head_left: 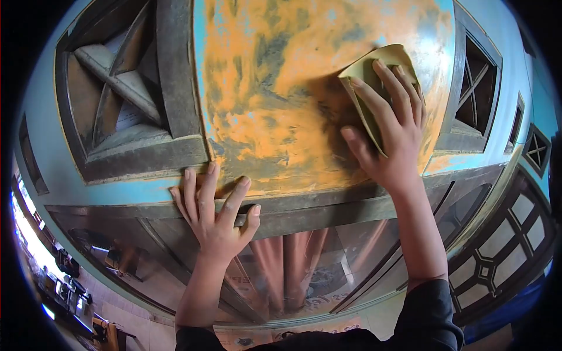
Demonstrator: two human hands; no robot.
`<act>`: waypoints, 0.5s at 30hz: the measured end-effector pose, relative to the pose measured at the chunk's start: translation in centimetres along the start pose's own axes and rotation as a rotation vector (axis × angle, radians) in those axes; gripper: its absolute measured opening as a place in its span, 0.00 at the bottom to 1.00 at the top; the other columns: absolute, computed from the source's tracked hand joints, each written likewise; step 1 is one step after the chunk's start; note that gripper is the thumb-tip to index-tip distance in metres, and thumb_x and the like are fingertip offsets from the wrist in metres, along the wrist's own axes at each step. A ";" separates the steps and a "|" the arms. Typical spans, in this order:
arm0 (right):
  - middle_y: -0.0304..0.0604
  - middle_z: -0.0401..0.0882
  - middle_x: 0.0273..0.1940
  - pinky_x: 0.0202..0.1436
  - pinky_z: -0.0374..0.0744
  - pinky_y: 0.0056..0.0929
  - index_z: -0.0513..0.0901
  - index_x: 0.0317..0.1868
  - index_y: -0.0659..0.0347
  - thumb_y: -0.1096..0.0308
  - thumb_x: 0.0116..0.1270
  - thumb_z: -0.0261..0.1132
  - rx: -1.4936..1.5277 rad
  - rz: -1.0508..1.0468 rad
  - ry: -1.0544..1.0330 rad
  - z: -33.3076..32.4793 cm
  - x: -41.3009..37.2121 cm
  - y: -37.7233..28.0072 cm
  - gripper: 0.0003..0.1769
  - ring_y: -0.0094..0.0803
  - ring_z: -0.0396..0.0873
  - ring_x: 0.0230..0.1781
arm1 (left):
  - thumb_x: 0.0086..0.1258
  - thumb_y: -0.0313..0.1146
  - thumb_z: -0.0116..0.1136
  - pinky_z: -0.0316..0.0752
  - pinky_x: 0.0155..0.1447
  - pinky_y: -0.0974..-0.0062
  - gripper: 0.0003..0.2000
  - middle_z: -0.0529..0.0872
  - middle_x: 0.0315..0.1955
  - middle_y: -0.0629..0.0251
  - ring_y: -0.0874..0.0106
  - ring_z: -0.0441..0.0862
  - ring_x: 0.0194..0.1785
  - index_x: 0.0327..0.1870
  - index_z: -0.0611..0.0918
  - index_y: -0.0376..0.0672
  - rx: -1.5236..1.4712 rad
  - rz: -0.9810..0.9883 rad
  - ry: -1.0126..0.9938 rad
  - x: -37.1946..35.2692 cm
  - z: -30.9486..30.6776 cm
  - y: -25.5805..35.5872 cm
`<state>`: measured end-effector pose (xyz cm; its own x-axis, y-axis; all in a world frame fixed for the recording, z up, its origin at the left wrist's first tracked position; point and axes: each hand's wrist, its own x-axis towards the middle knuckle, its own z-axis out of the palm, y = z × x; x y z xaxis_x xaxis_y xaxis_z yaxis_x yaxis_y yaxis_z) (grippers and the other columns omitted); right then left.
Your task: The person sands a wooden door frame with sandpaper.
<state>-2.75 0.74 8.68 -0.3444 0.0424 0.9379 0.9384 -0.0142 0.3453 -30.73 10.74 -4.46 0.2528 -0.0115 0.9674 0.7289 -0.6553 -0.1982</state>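
My right hand presses a folded sheet of yellowish sandpaper against an orange and grey patchy wall panel. Its fingers lie over the sheet, while the thumb sits apart at the sheet's lower left edge. Flakes of light blue paint show along the panel's sides. Lower down on the left, my left hand has its fingers spread over the dark wooden ledge, fingertips reaching the panel's bottom edge. Nothing is in that hand.
Dark wooden vents with crossed slats flank the panel, one at left and one at right. Below the ledge is a glass pane with a reddish curtain behind it. A latticed wooden window stands at lower right.
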 end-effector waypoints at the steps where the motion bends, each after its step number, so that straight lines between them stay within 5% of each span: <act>1: 0.41 0.71 0.75 0.82 0.54 0.55 0.81 0.68 0.34 0.47 0.61 0.73 -0.018 -0.037 -0.077 0.0 0.1 -1.6 0.33 0.47 0.64 0.78 | 0.74 0.53 0.58 0.39 0.82 0.36 0.22 0.69 0.76 0.48 0.41 0.57 0.81 0.63 0.83 0.55 0.004 -0.006 -0.005 0.0 -0.1 -0.2; 2: 0.40 0.70 0.75 0.82 0.55 0.55 0.81 0.68 0.33 0.48 0.61 0.73 -0.037 -0.072 -0.151 -0.1 0.0 -3.7 0.33 0.46 0.64 0.78 | 0.74 0.53 0.58 0.39 0.82 0.36 0.21 0.69 0.76 0.48 0.41 0.56 0.81 0.63 0.83 0.55 0.007 -0.009 -0.010 0.0 -0.3 -0.5; 4: 0.41 0.67 0.78 0.84 0.51 0.55 0.81 0.69 0.30 0.41 0.66 0.67 0.063 -0.501 -0.346 0.7 -0.6 -5.2 0.30 0.48 0.63 0.78 | 0.74 0.54 0.57 0.39 0.82 0.35 0.24 0.68 0.76 0.47 0.41 0.56 0.81 0.66 0.82 0.55 0.023 -0.024 -0.014 -0.1 -0.4 -0.9; 6: 0.41 0.69 0.77 0.84 0.52 0.56 0.80 0.70 0.32 0.41 0.65 0.68 -0.062 -0.462 -0.328 1.1 1.1 -4.5 0.32 0.49 0.63 0.79 | 0.74 0.55 0.57 0.38 0.82 0.35 0.25 0.67 0.77 0.46 0.40 0.56 0.82 0.68 0.81 0.55 0.037 -0.038 -0.010 -0.4 -0.5 -1.4; 9: 0.41 0.67 0.78 0.83 0.53 0.59 0.77 0.73 0.34 0.41 0.64 0.68 -0.077 -0.125 -0.051 0.8 4.7 -2.3 0.36 0.51 0.63 0.78 | 0.74 0.56 0.56 0.38 0.82 0.35 0.27 0.66 0.78 0.45 0.40 0.54 0.82 0.70 0.80 0.56 0.049 -0.045 -0.005 -1.1 -0.4 -2.1; 12: 0.40 0.66 0.79 0.83 0.55 0.60 0.78 0.73 0.35 0.42 0.61 0.70 0.015 -0.322 -0.254 1.9 2.8 -6.5 0.37 0.50 0.64 0.78 | 0.74 0.57 0.55 0.36 0.82 0.34 0.27 0.65 0.78 0.44 0.39 0.53 0.82 0.70 0.80 0.55 0.048 -0.036 -0.024 -1.1 -0.5 -2.3; 13: 0.40 0.66 0.79 0.82 0.56 0.60 0.79 0.72 0.35 0.43 0.60 0.70 0.074 -0.536 -0.331 2.2 2.2 -7.5 0.37 0.49 0.64 0.78 | 0.74 0.57 0.55 0.36 0.82 0.34 0.28 0.65 0.78 0.44 0.39 0.53 0.83 0.70 0.80 0.55 0.048 -0.033 -0.029 -1.2 -0.5 -2.3; 15: 0.41 0.67 0.78 0.82 0.57 0.60 0.79 0.72 0.36 0.45 0.58 0.71 0.058 -0.419 -0.283 1.6 3.7 -6.7 0.38 0.49 0.65 0.77 | 0.74 0.57 0.55 0.35 0.81 0.33 0.28 0.64 0.79 0.44 0.39 0.53 0.83 0.71 0.80 0.55 0.049 -0.024 -0.041 -1.4 -0.4 -2.5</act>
<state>-10.28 2.60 9.72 -0.6783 0.3014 0.6702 0.7239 0.1174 0.6799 -33.11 12.07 -5.22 0.2597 0.0356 0.9650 0.7650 -0.6175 -0.1831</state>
